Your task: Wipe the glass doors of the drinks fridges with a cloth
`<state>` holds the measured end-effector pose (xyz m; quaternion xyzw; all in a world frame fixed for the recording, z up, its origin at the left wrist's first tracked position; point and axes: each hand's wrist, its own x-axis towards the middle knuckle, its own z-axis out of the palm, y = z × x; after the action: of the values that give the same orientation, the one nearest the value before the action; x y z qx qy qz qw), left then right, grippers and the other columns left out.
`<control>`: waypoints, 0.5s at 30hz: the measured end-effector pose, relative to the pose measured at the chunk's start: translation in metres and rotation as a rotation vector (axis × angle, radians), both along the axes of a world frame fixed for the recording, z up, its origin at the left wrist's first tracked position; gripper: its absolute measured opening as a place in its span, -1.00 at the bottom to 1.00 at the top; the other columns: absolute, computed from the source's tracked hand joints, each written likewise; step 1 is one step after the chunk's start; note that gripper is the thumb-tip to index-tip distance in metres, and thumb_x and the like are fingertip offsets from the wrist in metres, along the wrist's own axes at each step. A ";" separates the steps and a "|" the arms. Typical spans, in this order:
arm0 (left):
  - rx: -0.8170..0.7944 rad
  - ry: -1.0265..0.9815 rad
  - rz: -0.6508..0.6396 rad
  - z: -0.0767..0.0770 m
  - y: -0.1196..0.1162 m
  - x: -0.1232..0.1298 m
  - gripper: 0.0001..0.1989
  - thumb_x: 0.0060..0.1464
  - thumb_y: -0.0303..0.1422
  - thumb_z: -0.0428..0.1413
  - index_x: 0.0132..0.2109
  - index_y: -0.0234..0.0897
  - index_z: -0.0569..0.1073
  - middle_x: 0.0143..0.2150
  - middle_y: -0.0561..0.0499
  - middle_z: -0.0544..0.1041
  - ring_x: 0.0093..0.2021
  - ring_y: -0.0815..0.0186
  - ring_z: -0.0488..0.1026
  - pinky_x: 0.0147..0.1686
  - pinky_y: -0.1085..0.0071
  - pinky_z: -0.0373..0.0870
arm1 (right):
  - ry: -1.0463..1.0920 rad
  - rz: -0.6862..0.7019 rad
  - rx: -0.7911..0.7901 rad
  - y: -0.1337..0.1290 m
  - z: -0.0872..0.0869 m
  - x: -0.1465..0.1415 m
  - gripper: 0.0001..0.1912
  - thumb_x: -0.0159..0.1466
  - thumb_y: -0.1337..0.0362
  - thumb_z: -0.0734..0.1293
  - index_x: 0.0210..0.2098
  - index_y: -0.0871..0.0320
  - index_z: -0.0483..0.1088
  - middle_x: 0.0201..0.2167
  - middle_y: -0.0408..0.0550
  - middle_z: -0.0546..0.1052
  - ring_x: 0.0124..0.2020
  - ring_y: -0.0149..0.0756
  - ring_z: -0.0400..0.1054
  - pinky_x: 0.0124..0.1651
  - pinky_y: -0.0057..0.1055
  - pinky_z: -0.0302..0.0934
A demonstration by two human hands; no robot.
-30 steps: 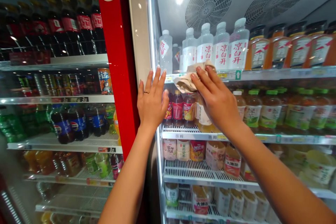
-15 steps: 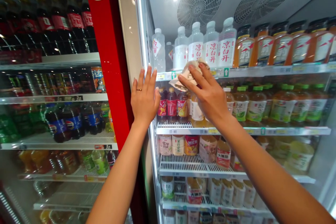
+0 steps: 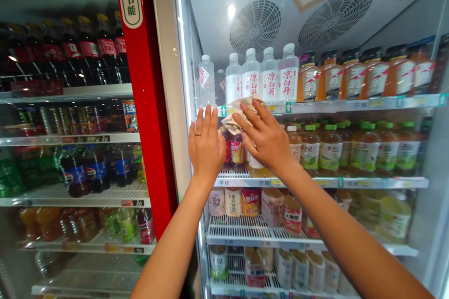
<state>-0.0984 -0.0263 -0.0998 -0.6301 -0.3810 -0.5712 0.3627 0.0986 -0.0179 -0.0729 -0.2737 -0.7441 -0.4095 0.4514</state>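
Observation:
My left hand [image 3: 206, 147] lies flat with its fingers stretched upward against the glass door at the cooler's left edge, a ring on one finger. Just right of it, my right hand [image 3: 264, 135] presses a crumpled beige cloth [image 3: 234, 119] against the glass, fingers spread over the cloth. Behind the cloth, through the glass, is the top shelf's front edge, with clear water bottles [image 3: 270, 79] above and red-labelled drink bottles [image 3: 237, 152] below.
Amber bottles [image 3: 356, 77] and green-capped tea bottles [image 3: 329, 147] stand on the shelves to the right. A red frame [image 3: 143, 79] separates this cooler from a left one holding cola bottles [image 3: 87, 46] and cans.
In the picture, the coolers' contents have shifted mostly downward. My left hand now appears farther right and lower; my right hand and the cloth are lower and slightly left, closer to my left hand.

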 end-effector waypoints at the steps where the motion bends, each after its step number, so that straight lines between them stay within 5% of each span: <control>1: -0.003 0.007 -0.010 -0.002 0.000 0.007 -0.24 0.43 -0.49 -0.07 0.65 -0.03 -0.05 0.66 -0.02 0.10 0.66 0.14 -0.02 0.62 -0.15 -0.02 | -0.004 -0.003 -0.001 0.000 -0.002 0.007 -0.14 0.49 0.36 0.26 0.63 -0.28 -0.14 0.60 -0.27 0.19 0.65 -0.04 -0.03 0.60 0.23 0.14; 9: 0.021 0.054 -0.048 -0.018 0.014 0.053 -0.21 0.44 -0.51 -0.06 0.67 -0.14 -0.15 0.64 -0.13 0.11 0.65 0.09 0.02 0.63 -0.15 -0.01 | 0.077 -0.044 0.065 0.005 0.014 0.022 -0.19 0.55 0.36 0.21 0.64 -0.24 -0.21 0.60 -0.20 0.19 0.66 -0.06 -0.09 0.62 0.19 0.10; 15: 0.022 0.021 -0.056 -0.022 0.022 0.055 -0.21 0.44 -0.47 -0.02 0.67 -0.10 -0.13 0.66 -0.08 0.05 0.65 0.08 0.01 0.64 -0.15 -0.10 | -0.029 -0.067 0.027 -0.002 -0.010 0.038 -0.15 0.54 0.34 0.24 0.64 -0.24 -0.25 0.59 -0.20 0.19 0.64 -0.09 -0.04 0.61 0.12 0.15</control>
<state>-0.0438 -0.0045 -0.1216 -0.6423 -0.3531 -0.5787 0.3575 0.1363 -0.0196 -0.0834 -0.2867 -0.7354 -0.4382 0.4301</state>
